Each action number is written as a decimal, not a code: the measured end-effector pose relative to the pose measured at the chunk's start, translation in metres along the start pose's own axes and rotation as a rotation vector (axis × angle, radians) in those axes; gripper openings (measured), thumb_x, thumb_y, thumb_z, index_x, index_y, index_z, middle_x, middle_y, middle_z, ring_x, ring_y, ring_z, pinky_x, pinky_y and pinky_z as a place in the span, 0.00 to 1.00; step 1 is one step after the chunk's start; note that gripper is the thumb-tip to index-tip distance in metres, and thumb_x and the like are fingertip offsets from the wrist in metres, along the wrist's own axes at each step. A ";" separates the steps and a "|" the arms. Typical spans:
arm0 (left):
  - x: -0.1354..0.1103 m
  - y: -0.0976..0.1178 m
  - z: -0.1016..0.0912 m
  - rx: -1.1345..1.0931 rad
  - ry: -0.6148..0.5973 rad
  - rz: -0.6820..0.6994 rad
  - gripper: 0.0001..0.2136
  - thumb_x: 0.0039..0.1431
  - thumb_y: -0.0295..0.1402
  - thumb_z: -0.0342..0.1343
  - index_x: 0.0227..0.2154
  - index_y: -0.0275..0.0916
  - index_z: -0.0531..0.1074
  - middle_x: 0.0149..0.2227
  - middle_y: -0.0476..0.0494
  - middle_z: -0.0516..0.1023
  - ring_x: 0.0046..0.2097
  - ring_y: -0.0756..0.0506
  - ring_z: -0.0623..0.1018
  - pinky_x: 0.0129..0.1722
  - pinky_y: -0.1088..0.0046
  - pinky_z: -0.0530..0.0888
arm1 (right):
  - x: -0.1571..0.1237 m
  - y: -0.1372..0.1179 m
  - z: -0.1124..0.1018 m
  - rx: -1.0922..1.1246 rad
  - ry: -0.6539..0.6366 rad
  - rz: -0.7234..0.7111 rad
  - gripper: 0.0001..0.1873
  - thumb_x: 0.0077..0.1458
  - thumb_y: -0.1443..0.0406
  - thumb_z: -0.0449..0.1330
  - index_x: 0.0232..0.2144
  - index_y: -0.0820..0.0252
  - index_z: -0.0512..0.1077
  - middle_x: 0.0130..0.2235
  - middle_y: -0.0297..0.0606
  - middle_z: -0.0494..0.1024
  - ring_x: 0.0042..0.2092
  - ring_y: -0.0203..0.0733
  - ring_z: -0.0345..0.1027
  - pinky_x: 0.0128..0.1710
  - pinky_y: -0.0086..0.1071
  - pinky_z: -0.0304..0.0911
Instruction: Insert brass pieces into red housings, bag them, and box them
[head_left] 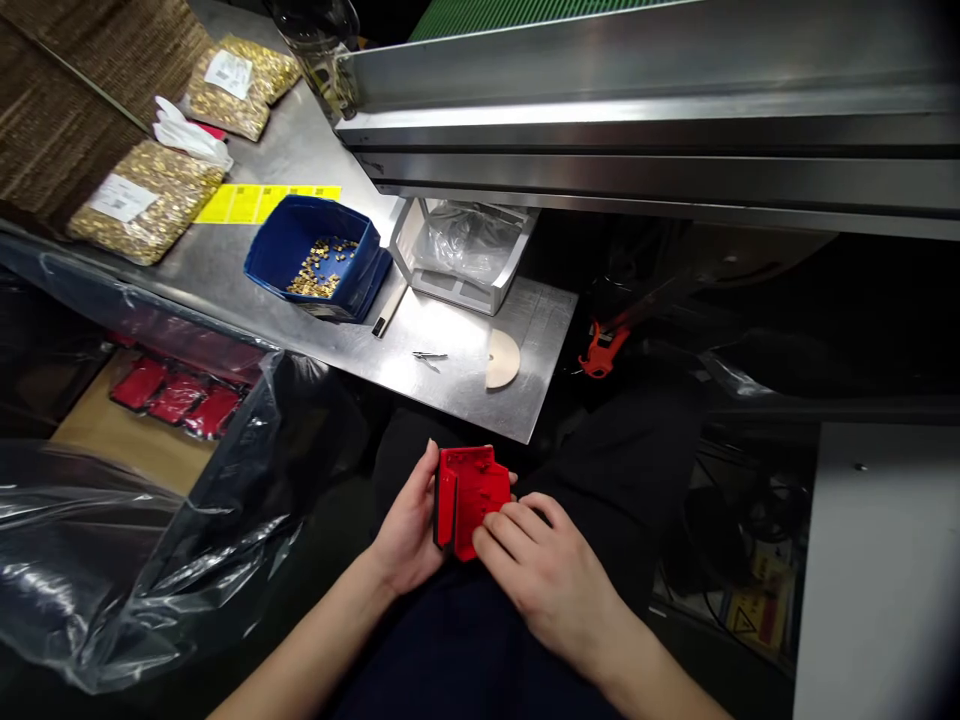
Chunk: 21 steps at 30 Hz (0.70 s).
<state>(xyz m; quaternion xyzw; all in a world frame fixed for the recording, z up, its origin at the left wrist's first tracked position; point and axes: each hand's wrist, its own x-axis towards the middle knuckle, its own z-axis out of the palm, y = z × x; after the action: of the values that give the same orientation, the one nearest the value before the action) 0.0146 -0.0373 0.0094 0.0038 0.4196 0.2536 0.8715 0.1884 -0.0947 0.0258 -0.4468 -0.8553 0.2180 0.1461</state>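
A red plastic part (469, 495) is held over my lap, below the steel table's front edge. My left hand (409, 530) wraps round its left side, thumb along the edge. My right hand (544, 570) rests on its lower right, fingers curled and pressed against the face. On the steel table (450, 380) above lie small metal tweezers (429, 357) and a tan half-disc (501, 358).
A blue bin (315, 255) with small gold pieces stands on the table beside a white tray holding clear plastic (461, 255). Bags of gold pieces (139, 200) and yellow labels (262, 203) lie at the back left. A plastic-lined box with red parts (176, 395) sits at left.
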 end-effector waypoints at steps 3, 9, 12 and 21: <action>-0.006 -0.001 -0.003 -0.083 -0.142 0.005 0.35 0.67 0.58 0.43 0.61 0.32 0.70 0.53 0.28 0.80 0.53 0.33 0.80 0.59 0.55 0.69 | -0.006 0.000 -0.010 0.055 0.058 -0.085 0.11 0.69 0.65 0.56 0.50 0.63 0.74 0.46 0.43 0.82 0.47 0.46 0.72 0.54 0.45 0.62; -0.018 -0.011 0.004 -0.149 -0.388 0.009 0.35 0.68 0.56 0.44 0.64 0.31 0.67 0.55 0.29 0.79 0.54 0.35 0.80 0.57 0.58 0.71 | -0.016 0.006 -0.044 0.445 0.323 0.154 0.13 0.68 0.65 0.57 0.53 0.56 0.72 0.50 0.44 0.78 0.51 0.47 0.71 0.50 0.42 0.67; -0.020 -0.015 0.008 -0.157 -0.449 -0.039 0.40 0.67 0.61 0.36 0.62 0.31 0.70 0.53 0.28 0.80 0.52 0.33 0.82 0.54 0.57 0.73 | -0.012 0.011 -0.048 0.619 0.364 0.364 0.11 0.67 0.66 0.57 0.50 0.51 0.74 0.47 0.41 0.77 0.50 0.45 0.72 0.48 0.39 0.69; -0.017 -0.018 0.004 -0.124 -0.462 -0.136 0.52 0.61 0.66 0.21 0.54 0.26 0.76 0.46 0.26 0.84 0.49 0.33 0.83 0.52 0.57 0.74 | 0.001 0.016 -0.037 0.710 0.273 0.519 0.10 0.68 0.62 0.56 0.47 0.49 0.76 0.47 0.37 0.79 0.49 0.44 0.72 0.49 0.37 0.68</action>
<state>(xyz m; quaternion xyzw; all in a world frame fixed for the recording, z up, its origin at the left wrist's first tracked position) 0.0168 -0.0598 0.0205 -0.0199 0.1923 0.2122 0.9579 0.2153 -0.0769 0.0501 -0.5931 -0.5604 0.4661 0.3421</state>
